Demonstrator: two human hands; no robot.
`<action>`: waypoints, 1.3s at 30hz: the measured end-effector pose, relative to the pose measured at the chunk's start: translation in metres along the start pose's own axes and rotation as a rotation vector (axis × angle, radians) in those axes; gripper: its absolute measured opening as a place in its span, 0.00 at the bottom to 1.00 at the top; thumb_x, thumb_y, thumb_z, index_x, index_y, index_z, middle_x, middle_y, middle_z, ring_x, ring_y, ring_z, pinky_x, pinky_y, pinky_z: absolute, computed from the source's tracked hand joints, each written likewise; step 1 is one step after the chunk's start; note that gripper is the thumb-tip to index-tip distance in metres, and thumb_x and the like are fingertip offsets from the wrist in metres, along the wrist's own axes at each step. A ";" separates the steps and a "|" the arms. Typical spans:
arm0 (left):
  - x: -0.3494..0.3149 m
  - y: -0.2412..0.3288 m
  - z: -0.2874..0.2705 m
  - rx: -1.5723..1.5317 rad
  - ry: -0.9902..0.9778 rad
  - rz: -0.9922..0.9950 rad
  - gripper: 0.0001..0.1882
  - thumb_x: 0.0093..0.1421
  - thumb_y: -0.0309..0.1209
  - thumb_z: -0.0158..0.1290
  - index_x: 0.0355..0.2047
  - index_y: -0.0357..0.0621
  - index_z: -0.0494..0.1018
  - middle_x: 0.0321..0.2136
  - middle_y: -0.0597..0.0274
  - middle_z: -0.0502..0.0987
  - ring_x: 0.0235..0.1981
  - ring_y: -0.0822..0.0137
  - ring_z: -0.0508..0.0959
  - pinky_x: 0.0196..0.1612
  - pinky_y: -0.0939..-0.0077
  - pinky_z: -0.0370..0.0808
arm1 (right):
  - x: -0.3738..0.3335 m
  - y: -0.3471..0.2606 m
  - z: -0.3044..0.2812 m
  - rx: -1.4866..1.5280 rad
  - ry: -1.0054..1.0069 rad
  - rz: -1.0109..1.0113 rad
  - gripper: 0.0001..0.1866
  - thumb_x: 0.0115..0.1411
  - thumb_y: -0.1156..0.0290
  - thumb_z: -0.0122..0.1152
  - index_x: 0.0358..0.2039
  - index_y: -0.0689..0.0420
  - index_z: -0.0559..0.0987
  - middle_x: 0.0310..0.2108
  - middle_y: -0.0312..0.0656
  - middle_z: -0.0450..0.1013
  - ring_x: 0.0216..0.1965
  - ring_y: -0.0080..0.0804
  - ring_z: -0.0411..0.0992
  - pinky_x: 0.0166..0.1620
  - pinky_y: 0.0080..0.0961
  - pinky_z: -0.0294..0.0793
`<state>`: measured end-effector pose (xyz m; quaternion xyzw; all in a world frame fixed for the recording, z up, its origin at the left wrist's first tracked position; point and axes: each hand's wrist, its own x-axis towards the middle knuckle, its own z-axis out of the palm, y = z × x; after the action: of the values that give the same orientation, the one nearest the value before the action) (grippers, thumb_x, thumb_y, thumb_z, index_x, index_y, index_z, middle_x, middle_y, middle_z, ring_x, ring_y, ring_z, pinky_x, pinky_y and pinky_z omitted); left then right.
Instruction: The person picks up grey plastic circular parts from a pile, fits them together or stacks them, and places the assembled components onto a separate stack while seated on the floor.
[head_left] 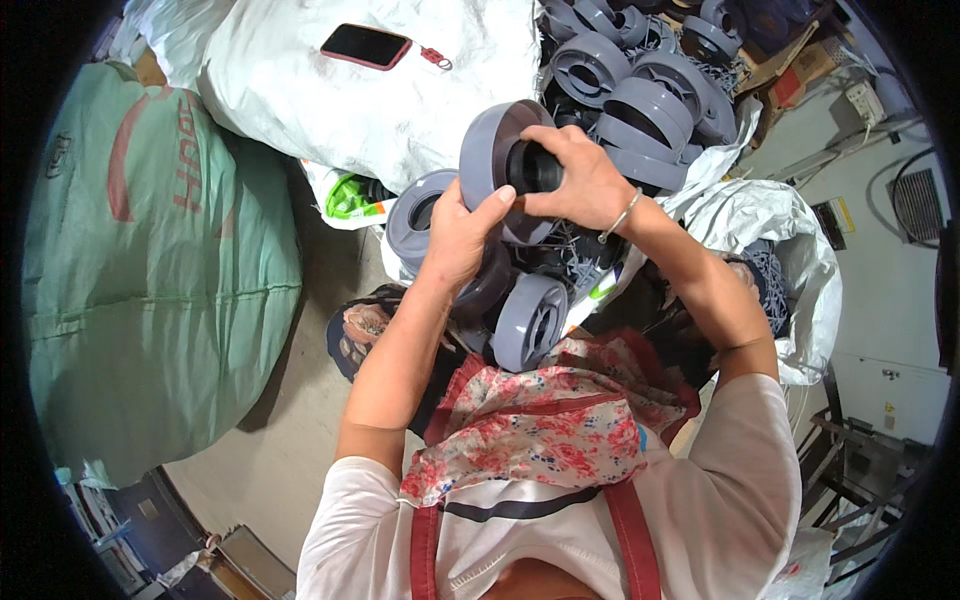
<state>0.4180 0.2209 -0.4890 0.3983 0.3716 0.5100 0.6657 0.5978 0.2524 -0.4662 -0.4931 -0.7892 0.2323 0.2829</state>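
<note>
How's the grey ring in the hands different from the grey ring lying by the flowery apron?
The held ring is up in the left hand, while the lying ring rests untouched beside the apron.

The held ring has a dark round part at its opening, in the right hand; the lying ring shows grey bars inside.

Both are round and grey.

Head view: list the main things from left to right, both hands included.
Green sack → phone → left hand → right hand → open white sack at the right → dark wall grille.
</note>
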 end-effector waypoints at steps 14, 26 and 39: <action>-0.010 0.015 -0.001 -0.203 -0.201 -0.198 0.23 0.56 0.36 0.52 0.48 0.35 0.63 0.41 0.58 0.72 0.40 0.68 0.74 0.46 0.70 0.72 | -0.010 -0.012 -0.026 -0.259 -0.196 -0.426 0.38 0.34 0.70 0.69 0.50 0.54 0.65 0.43 0.48 0.62 0.46 0.50 0.62 0.48 0.35 0.67; -0.016 0.006 0.002 0.152 -0.083 0.050 0.22 0.53 0.28 0.56 0.46 0.34 0.63 0.39 0.59 0.71 0.39 0.70 0.72 0.44 0.75 0.70 | -0.012 0.019 0.003 0.476 -0.134 0.142 0.44 0.53 0.33 0.40 0.35 0.72 0.71 0.26 0.56 0.72 0.15 0.38 0.72 0.17 0.32 0.73; -0.020 0.013 -0.001 -0.098 -0.051 -0.016 0.23 0.53 0.31 0.56 0.44 0.32 0.63 0.38 0.58 0.71 0.37 0.70 0.72 0.43 0.74 0.70 | -0.004 -0.022 -0.012 -0.092 -0.103 0.068 0.46 0.41 0.49 0.67 0.51 0.70 0.61 0.42 0.62 0.64 0.45 0.55 0.67 0.47 0.38 0.68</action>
<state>0.4084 0.2039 -0.4761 0.3752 0.3321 0.5118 0.6978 0.5930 0.2404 -0.4442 -0.5195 -0.7953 0.2304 0.2112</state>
